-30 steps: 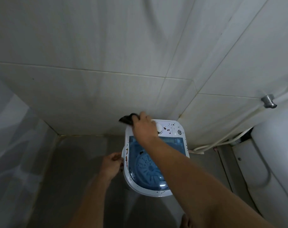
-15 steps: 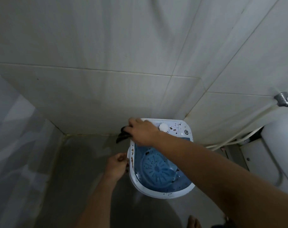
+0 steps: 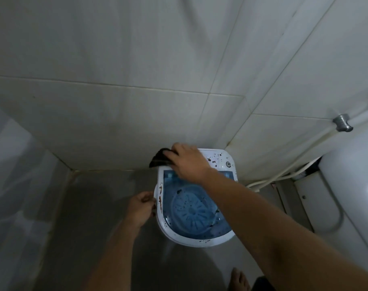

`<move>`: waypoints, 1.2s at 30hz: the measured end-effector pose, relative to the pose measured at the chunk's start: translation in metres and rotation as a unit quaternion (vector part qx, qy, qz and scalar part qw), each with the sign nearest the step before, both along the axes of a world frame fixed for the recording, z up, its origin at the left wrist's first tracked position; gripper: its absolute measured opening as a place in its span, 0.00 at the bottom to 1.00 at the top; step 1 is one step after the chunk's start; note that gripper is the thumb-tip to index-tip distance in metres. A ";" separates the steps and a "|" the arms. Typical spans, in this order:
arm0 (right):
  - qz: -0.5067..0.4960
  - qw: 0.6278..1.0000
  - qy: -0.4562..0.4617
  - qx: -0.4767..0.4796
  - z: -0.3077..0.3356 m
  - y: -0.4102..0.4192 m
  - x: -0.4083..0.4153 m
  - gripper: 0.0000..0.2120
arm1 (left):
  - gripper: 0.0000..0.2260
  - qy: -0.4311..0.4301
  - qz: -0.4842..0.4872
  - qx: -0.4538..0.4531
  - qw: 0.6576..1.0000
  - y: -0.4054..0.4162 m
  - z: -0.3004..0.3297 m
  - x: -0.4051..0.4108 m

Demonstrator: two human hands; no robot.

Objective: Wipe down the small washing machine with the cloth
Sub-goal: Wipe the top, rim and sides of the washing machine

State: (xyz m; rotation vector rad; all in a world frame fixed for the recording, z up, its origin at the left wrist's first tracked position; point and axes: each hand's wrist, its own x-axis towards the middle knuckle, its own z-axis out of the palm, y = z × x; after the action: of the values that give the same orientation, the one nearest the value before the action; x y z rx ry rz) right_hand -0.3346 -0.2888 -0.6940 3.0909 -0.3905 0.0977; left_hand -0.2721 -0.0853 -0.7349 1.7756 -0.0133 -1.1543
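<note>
Both forearms are bare with no sleeves, the hands (image 3: 188,162) ungloved, and one foot (image 3: 239,279) unshod.

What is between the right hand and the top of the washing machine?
In the head view, the dark cloth lies under the right hand, on the washing machine panel's left corner.

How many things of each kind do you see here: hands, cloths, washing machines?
Hands: 2, left hand and right hand
Cloths: 1, dark cloth
Washing machines: 1, small washing machine
Total: 4
</note>
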 end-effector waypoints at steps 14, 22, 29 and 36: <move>-0.136 0.985 0.103 0.031 0.033 -0.004 -0.019 0.22 | 0.11 -0.006 -0.028 0.014 1.000 -0.001 0.000 0.003; -0.304 0.926 0.166 0.151 0.052 -0.087 -0.046 0.18 | 0.08 -0.020 -0.018 0.036 0.999 -0.004 0.005 0.000; -0.281 0.957 0.063 0.033 0.018 -0.042 -0.094 0.26 | 0.08 -0.029 -0.037 0.046 0.998 -0.002 0.001 0.003; -0.257 0.965 0.050 0.013 0.014 -0.042 -0.100 0.24 | 0.09 -0.046 -0.050 0.052 0.996 -0.004 0.007 0.001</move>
State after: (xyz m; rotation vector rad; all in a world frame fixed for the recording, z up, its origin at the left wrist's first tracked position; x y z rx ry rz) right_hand -0.4346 -0.3312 -0.6802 2.8862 -1.1711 -0.0759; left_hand -0.2711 -0.0896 -0.7283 1.9367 -0.1001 -1.1624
